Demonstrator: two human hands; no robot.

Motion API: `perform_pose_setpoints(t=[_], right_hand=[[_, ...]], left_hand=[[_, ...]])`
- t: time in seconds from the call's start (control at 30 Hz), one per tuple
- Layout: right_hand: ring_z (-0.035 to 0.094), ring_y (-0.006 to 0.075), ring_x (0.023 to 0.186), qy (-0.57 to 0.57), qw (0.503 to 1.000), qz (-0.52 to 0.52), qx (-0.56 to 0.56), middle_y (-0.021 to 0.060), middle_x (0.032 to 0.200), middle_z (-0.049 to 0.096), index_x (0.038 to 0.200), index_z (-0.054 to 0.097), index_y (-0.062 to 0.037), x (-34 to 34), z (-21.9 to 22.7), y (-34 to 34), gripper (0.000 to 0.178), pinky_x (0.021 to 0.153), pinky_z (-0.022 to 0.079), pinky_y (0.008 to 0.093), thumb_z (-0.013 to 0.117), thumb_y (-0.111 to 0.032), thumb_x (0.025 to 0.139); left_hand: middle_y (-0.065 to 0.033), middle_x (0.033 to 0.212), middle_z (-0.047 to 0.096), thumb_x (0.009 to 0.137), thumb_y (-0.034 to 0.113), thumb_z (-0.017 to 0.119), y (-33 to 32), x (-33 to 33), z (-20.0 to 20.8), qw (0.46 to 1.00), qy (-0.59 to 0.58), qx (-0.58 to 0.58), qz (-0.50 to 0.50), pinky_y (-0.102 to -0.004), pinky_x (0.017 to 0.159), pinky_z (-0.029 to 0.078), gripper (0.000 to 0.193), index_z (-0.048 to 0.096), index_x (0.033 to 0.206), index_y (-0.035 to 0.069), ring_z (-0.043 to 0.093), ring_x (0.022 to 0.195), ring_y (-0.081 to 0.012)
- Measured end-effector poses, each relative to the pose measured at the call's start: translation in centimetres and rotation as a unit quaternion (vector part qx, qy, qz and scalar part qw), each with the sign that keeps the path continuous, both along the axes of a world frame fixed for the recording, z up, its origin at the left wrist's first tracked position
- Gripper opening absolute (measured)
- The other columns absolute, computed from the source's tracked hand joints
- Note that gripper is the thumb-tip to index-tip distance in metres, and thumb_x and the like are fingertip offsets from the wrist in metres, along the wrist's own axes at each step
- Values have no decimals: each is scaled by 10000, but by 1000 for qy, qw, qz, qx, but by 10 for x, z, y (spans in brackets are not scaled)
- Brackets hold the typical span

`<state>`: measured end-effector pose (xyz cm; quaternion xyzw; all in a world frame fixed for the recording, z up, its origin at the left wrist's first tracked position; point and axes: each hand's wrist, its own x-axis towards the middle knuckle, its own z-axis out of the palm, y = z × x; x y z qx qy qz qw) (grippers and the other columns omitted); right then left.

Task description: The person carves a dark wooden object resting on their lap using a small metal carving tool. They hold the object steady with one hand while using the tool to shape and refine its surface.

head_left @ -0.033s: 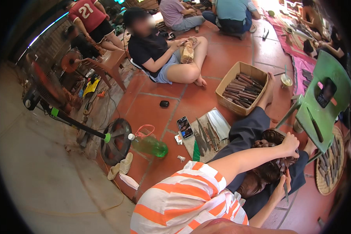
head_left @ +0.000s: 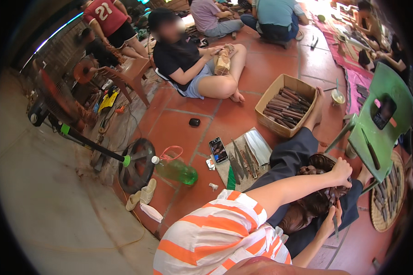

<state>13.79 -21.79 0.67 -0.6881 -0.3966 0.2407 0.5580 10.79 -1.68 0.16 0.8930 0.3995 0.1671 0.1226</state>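
A dark brown, glossy wood carving [head_left: 296, 217] with rounded, swirling relief lies across my lap, over dark trousers. My left hand [head_left: 342, 173] is closed at the carving's far right edge; what its fingers grip is hidden. Below it, my right hand [head_left: 331, 222] is closed around a narrow metal carving tool [head_left: 336, 228], held against the right side of the carving. The blade points down from the fingers, and the tool's other end is hard to make out. My left forearm crosses over the carving and hides part of it.
A cardboard box [head_left: 266, 114] of wooden-handled tools stands beyond my knee. Flat files [head_left: 240, 158], a phone [head_left: 218, 150] and a green bottle [head_left: 181, 173] lie to the left. A green chair [head_left: 385, 137] and a woven tray [head_left: 377, 215] of tools flank my right. A person [head_left: 183, 64] sits opposite holding carved wood.
The whole view has shifted very slightly. Both hands and the carving hold the same places.
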Motion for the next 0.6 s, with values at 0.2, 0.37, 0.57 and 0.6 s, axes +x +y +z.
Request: perform_pose_setpoints(t=[0.2, 0.37, 0.57, 0.6], right_hand=[[564, 241, 1141, 38, 999, 8, 18, 201, 1290, 594, 943, 632, 104, 2, 6, -5, 228, 1008, 400, 340, 566, -114, 957], [571, 254, 1120, -4, 1000, 11, 26, 195, 1299, 591, 910, 601, 110, 4, -3, 1, 200, 966, 419, 332, 563, -83, 949], [602, 131, 1080, 250, 966, -12, 57, 105, 1259, 629, 1253, 599, 39, 25, -13, -20, 358, 940, 459, 247, 548, -198, 989], [607, 142, 1084, 306, 948, -15, 84, 105, 1250, 633, 1256, 595, 33, 36, -23, -23, 358, 942, 465, 255, 548, -200, 989]], left_hand=[[-112, 813, 697, 563, 667, 740, -3, 5, 1, 1000, 20, 14, 3, -382, 755, 419, 661, 734, 804, 51, 645, 834, -255], [-108, 867, 674, 590, 604, 757, -1, 0, 8, 1000, 7, -3, -16, -385, 791, 403, 609, 711, 829, 46, 616, 902, -266], [-199, 1238, 482, 621, 461, 786, -15, -37, 24, 982, -130, -42, -133, -531, 1012, 319, 624, 614, 1037, 28, 422, 1198, -353], [-211, 1286, 438, 625, 441, 788, -23, -46, 25, 977, -144, -34, -156, -566, 1053, 291, 639, 596, 1075, 29, 382, 1241, -371]])
